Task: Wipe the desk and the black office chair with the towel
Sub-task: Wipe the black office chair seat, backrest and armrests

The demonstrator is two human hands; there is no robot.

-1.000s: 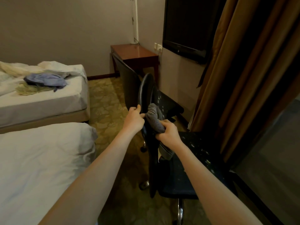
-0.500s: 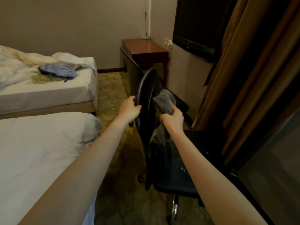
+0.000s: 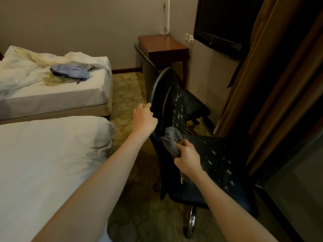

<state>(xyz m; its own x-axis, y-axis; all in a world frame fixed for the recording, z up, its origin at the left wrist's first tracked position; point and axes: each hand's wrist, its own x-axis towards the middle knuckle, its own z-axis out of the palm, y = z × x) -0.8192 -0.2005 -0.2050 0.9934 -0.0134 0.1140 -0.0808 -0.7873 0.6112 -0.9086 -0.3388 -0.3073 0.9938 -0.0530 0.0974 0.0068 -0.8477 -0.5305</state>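
Because the black office chair (image 3: 218, 163) stands on casters and would likely swing away under a push, we hold its backrest by the outer rim with our left hand (image 3: 144, 117), fingers curled over the edge. That grip, as we judge it, braces the back so the wipe can press firmly.

Just below and to the right of that hand, our right hand (image 3: 187, 157) is clenched around the grey towel (image 3: 171, 142), which is bunched into a wad. Its free end bulges out ahead of the knuckles and lies against the lower inner face of the backrest, close to where that meets the seat. Bunching it gives us a thick pad to push with.

The seat, to the right of the right hand, shows many pale flecks, so we reckon the chair is far from done. The desk (image 3: 162, 42) stands well beyond both hands, by the far wall, and neither hand touches it.
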